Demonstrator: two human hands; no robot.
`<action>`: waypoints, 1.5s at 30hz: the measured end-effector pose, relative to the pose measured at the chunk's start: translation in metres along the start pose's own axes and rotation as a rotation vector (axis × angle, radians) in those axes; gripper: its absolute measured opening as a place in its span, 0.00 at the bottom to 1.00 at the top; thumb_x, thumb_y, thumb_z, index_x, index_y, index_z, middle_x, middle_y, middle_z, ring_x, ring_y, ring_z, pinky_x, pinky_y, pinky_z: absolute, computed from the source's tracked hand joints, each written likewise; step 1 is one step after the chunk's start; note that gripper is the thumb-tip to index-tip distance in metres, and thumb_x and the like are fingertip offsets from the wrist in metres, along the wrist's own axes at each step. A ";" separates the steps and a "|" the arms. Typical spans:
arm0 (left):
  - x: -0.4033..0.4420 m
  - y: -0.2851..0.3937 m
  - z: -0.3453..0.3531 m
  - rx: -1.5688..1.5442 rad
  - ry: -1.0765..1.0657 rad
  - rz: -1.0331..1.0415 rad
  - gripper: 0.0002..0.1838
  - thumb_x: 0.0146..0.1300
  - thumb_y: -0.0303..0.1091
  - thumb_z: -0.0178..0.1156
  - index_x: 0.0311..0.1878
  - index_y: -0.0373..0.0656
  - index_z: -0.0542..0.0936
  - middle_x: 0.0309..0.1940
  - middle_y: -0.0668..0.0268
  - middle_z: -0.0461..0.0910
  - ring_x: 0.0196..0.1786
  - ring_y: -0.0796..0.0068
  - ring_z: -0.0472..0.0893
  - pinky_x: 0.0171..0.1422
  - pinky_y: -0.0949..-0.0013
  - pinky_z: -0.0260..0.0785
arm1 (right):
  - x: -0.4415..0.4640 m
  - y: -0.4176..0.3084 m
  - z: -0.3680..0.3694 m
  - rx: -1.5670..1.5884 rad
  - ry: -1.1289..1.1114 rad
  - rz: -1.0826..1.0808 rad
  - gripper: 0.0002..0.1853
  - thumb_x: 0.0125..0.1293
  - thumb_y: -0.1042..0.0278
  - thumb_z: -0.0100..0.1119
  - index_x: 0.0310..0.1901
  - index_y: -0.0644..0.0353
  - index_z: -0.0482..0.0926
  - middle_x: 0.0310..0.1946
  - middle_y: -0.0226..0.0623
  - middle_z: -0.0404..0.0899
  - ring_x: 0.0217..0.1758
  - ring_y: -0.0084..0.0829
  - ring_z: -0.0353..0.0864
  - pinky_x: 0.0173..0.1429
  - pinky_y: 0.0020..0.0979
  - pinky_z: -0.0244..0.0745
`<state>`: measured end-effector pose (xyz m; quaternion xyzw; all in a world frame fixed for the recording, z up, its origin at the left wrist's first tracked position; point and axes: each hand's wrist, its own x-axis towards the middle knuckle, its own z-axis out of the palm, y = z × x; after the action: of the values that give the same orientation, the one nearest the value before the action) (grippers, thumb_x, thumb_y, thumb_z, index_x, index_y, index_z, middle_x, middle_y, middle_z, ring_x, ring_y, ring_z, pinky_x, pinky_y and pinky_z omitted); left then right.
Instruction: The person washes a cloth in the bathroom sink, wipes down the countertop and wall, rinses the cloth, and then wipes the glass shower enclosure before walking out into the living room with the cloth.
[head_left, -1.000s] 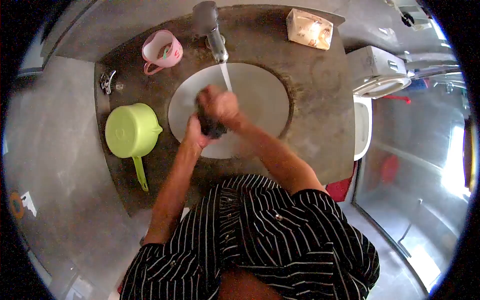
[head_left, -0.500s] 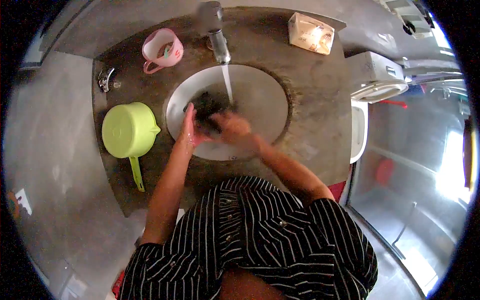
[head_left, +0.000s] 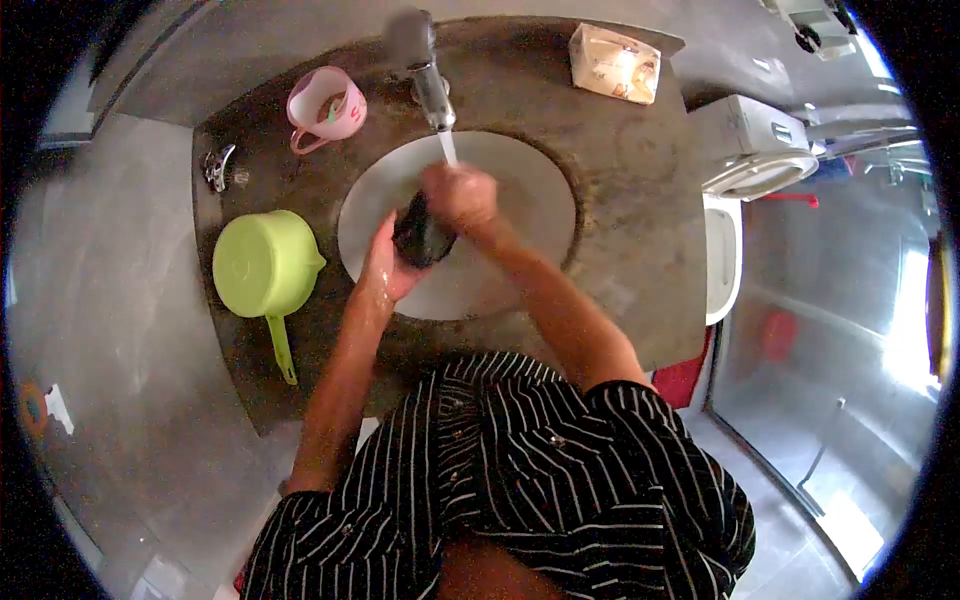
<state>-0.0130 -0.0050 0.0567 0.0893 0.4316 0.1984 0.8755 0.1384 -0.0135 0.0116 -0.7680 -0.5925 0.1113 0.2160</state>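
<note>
Over the white oval sink (head_left: 520, 210), my left hand (head_left: 392, 262) holds a dark, wet-looking item (head_left: 424, 232), with its palm and thumb against the item's left and lower side. My right hand (head_left: 462, 198) is closed at the item's upper end, blurred by motion, right under the running water. The metal faucet (head_left: 433, 95) pours a stream onto that hand. What exactly the dark item is, I cannot make out; it may be cloth-like.
A pink cup (head_left: 328, 104) stands left of the faucet, with a hair clip (head_left: 218, 167) and an upturned green dipper (head_left: 265, 265) farther left. A tissue pack (head_left: 614, 65) lies at the back right. Beyond the counter (head_left: 640, 230) is a toilet (head_left: 722, 250).
My right hand has moved up from the sink's lower middle into the water stream. The dark item, spread out half a second ago, is now more compact in my left hand.
</note>
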 end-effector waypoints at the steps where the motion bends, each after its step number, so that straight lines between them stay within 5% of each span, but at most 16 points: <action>1: 0.001 0.010 0.002 -0.012 0.044 0.011 0.26 0.64 0.48 0.52 0.60 0.42 0.67 0.50 0.62 0.74 0.49 0.65 0.75 0.56 0.55 0.68 | -0.001 0.006 -0.021 0.085 -0.024 0.256 0.12 0.62 0.55 0.49 0.36 0.55 0.74 0.26 0.44 0.80 0.29 0.45 0.81 0.28 0.44 0.74; 3: -0.006 0.015 0.007 0.130 0.065 0.186 0.29 0.62 0.40 0.56 0.64 0.40 0.62 0.49 0.62 0.73 0.48 0.64 0.75 0.54 0.55 0.69 | -0.004 0.030 -0.024 -0.039 -0.328 0.309 0.17 0.64 0.59 0.45 0.51 0.59 0.70 0.34 0.50 0.81 0.36 0.47 0.82 0.39 0.45 0.78; 7: 0.010 0.013 -0.024 -0.023 0.128 0.337 0.38 0.56 0.26 0.61 0.68 0.38 0.53 0.50 0.58 0.65 0.43 0.63 0.73 0.49 0.60 0.73 | -0.028 0.063 -0.009 -0.227 -0.578 0.391 0.24 0.60 0.64 0.52 0.58 0.57 0.67 0.62 0.54 0.57 0.55 0.50 0.73 0.52 0.45 0.74; 11: 0.003 0.017 -0.042 0.061 0.185 0.233 0.39 0.56 0.34 0.62 0.69 0.47 0.54 0.60 0.64 0.58 0.49 0.56 0.70 0.49 0.51 0.71 | -0.071 0.052 -0.011 -0.567 -0.268 -0.130 0.23 0.59 0.60 0.55 0.56 0.56 0.70 0.57 0.47 0.62 0.54 0.47 0.72 0.53 0.45 0.74; 16: 0.006 0.001 -0.034 0.211 0.286 0.068 0.45 0.52 0.51 0.64 0.70 0.55 0.53 0.72 0.68 0.41 0.64 0.43 0.56 0.51 0.41 0.66 | -0.071 0.040 0.007 -0.314 -0.629 -0.143 0.21 0.53 0.56 0.60 0.48 0.55 0.75 0.48 0.41 0.71 0.49 0.44 0.73 0.49 0.42 0.74; 20: 0.022 -0.002 -0.056 0.031 -0.131 -0.125 0.36 0.59 0.58 0.54 0.68 0.57 0.58 0.62 0.67 0.67 0.56 0.69 0.73 0.45 0.54 0.73 | -0.077 -0.049 -0.040 0.105 -0.289 -0.160 0.21 0.46 0.56 0.65 0.42 0.55 0.77 0.42 0.40 0.74 0.47 0.43 0.73 0.45 0.41 0.75; 21: 0.016 -0.010 -0.064 0.293 -0.088 0.202 0.29 0.62 0.57 0.51 0.62 0.55 0.67 0.50 0.67 0.77 0.47 0.77 0.78 0.41 0.62 0.75 | -0.080 -0.071 -0.067 0.272 -0.159 -0.233 0.15 0.46 0.62 0.62 0.36 0.58 0.74 0.36 0.41 0.72 0.43 0.43 0.72 0.42 0.43 0.71; 23: 0.007 -0.009 -0.055 0.363 -0.136 0.362 0.26 0.63 0.55 0.50 0.60 0.53 0.68 0.49 0.66 0.77 0.46 0.75 0.78 0.43 0.62 0.75 | -0.086 -0.102 -0.085 0.336 -0.066 -0.258 0.18 0.46 0.58 0.63 0.37 0.58 0.74 0.35 0.41 0.72 0.43 0.43 0.72 0.41 0.41 0.72; 27: 0.008 -0.007 -0.036 -0.010 -0.123 0.057 0.22 0.65 0.52 0.48 0.55 0.48 0.72 0.47 0.62 0.77 0.45 0.71 0.78 0.46 0.61 0.74 | -0.076 -0.096 -0.056 0.416 0.078 -0.304 0.21 0.50 0.51 0.62 0.38 0.59 0.75 0.32 0.41 0.73 0.38 0.44 0.74 0.38 0.41 0.73; 31: 0.028 -0.018 -0.039 0.032 -0.014 0.013 0.20 0.67 0.47 0.46 0.52 0.44 0.74 0.43 0.63 0.78 0.44 0.68 0.78 0.46 0.61 0.75 | -0.030 -0.022 -0.015 0.216 0.135 0.038 0.16 0.57 0.51 0.56 0.32 0.58 0.77 0.22 0.39 0.76 0.20 0.48 0.75 0.25 0.43 0.71; 34: 0.016 -0.004 -0.035 0.490 0.142 0.048 0.21 0.61 0.51 0.54 0.45 0.42 0.78 0.42 0.64 0.79 0.43 0.65 0.79 0.44 0.61 0.74 | -0.025 0.055 0.003 -0.111 -0.080 -0.042 0.14 0.64 0.56 0.46 0.43 0.49 0.78 0.38 0.43 0.79 0.43 0.47 0.77 0.42 0.53 0.71; 36: 0.022 -0.004 -0.045 1.021 0.339 0.420 0.21 0.60 0.51 0.57 0.41 0.40 0.79 0.40 0.64 0.79 0.41 0.67 0.79 0.44 0.60 0.73 | -0.036 0.079 0.005 -0.193 -0.038 -0.275 0.10 0.60 0.65 0.53 0.39 0.59 0.77 0.38 0.47 0.76 0.44 0.50 0.74 0.46 0.47 0.72; 37: 0.025 -0.004 -0.049 1.287 0.433 0.608 0.21 0.59 0.51 0.58 0.39 0.39 0.79 0.39 0.65 0.79 0.40 0.67 0.79 0.43 0.60 0.73 | -0.048 0.075 -0.010 -0.094 -0.199 -0.126 0.10 0.60 0.67 0.52 0.40 0.60 0.77 0.38 0.48 0.76 0.45 0.51 0.74 0.48 0.47 0.71; 40: 0.012 0.015 -0.039 1.269 0.565 0.442 0.21 0.60 0.48 0.58 0.25 0.37 0.78 0.28 0.71 0.75 0.30 0.76 0.72 0.35 0.64 0.67 | -0.068 0.085 -0.019 0.057 -0.552 -0.047 0.15 0.55 0.73 0.53 0.46 0.61 0.75 0.43 0.52 0.74 0.50 0.52 0.73 0.52 0.47 0.71; 41: 0.009 0.005 -0.033 0.654 0.499 0.506 0.18 0.60 0.45 0.59 0.26 0.38 0.77 0.24 0.73 0.71 0.27 0.81 0.68 0.32 0.68 0.65 | -0.071 0.089 -0.017 0.033 -0.630 -0.139 0.16 0.54 0.73 0.55 0.46 0.61 0.75 0.45 0.53 0.74 0.50 0.51 0.74 0.51 0.47 0.72; 45: -0.006 0.011 -0.021 0.368 0.427 0.486 0.15 0.62 0.42 0.59 0.39 0.38 0.77 0.33 0.68 0.76 0.35 0.77 0.74 0.43 0.67 0.70 | -0.064 0.051 -0.055 0.064 -0.794 -0.148 0.19 0.51 0.72 0.59 0.48 0.58 0.75 0.49 0.53 0.71 0.50 0.49 0.74 0.52 0.46 0.72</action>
<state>-0.0360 0.0015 0.0521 0.3014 0.5993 0.3338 0.6623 0.1886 -0.0964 0.0306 -0.6133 -0.6798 0.4021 0.0016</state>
